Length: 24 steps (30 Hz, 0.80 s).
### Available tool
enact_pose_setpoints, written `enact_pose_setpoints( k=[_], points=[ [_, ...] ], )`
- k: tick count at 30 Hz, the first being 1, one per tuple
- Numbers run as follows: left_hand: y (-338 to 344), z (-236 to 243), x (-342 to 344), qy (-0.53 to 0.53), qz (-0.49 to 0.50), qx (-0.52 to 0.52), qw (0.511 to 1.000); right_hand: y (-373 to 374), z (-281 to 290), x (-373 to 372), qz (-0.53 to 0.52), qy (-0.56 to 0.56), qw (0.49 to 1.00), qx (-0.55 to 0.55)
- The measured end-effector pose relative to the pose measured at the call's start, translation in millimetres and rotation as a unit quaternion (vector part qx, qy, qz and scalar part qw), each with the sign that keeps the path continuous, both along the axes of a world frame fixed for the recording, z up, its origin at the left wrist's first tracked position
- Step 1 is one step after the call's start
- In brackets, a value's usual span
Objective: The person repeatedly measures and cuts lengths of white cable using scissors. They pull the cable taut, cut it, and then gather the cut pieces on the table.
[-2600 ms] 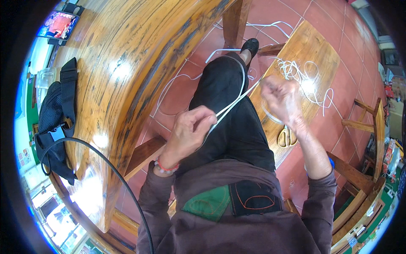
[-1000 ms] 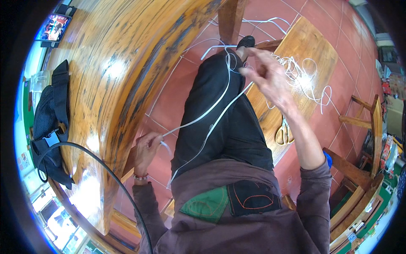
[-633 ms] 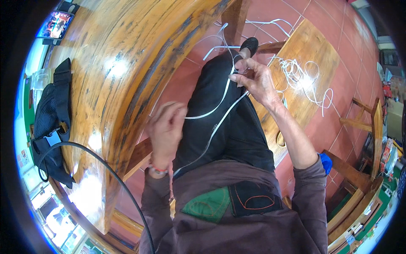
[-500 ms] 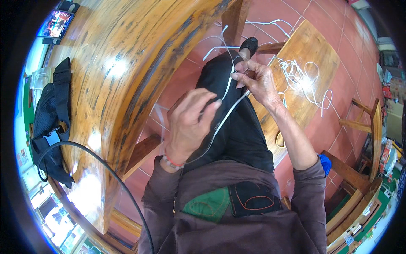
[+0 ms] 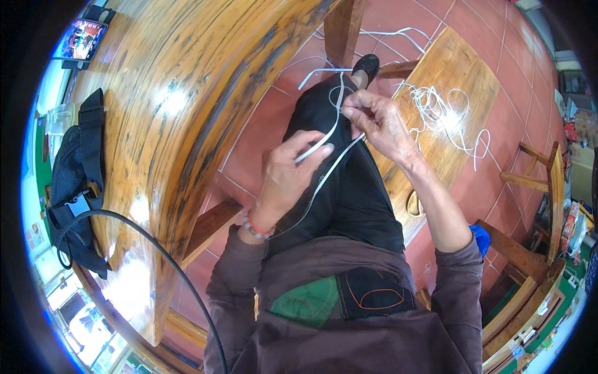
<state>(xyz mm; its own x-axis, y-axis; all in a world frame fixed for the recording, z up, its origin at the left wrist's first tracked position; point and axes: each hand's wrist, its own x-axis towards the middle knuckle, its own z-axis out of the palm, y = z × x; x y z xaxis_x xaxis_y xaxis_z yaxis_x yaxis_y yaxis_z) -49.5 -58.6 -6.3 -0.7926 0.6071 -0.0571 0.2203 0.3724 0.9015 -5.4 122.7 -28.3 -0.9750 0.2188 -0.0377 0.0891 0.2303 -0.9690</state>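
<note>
A flat white strip [image 5: 319, 147] runs over my dark trousers, between my two hands. My left hand [image 5: 288, 177], with a beaded bracelet at its wrist, pinches the strip's lower end between thumb and fingers. My right hand [image 5: 379, 124] is closed in a pinch on the strip a little farther up, where a thin loop [image 5: 332, 95] curls beside the fingertips. Past that pinch the strip's far end sticks out toward my shoe. A second white length [image 5: 327, 177] hangs from below my right hand and slants down across my lap, thinning toward my left wrist.
On the low wooden bench [image 5: 458, 68] at right lies a tangle of white cord [image 5: 436, 112]. More white strips [image 5: 402, 31] are on the tiled floor. The glossy wooden table [image 5: 168, 62] at left bears a black mesh strap [image 5: 81, 156]; a dark cable [image 5: 156, 240] arches across. A wooden chair [image 5: 551, 193] stands right.
My left hand has moved up and right and closed on the strip's lower end; its fingers were apart before. The strip's far end has swung down closer to my right hand.
</note>
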Motion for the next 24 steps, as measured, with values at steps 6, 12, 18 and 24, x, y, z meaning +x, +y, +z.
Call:
enact_pose_setpoints(
  k=[6, 12, 18, 24],
  points=[
    [-33, 0, -8, -0.254, 0.042, 0.114, 0.960, -10, 3, -7, 0.025, 0.046, 0.997, -0.063],
    [-46, -3, -8, -0.327, 0.069, 0.124, 0.934, -21, 6, -14, 0.018, 0.005, 1.000, -0.008],
    [-53, -9, -8, -0.351, 0.046, 0.132, 0.926, -19, 0, -15, 0.013, 0.002, 0.999, 0.046],
    [-54, -10, -9, -0.339, 0.047, 0.117, 0.932, -22, -4, -18, 0.011, 0.022, 0.999, 0.043]
  ],
)
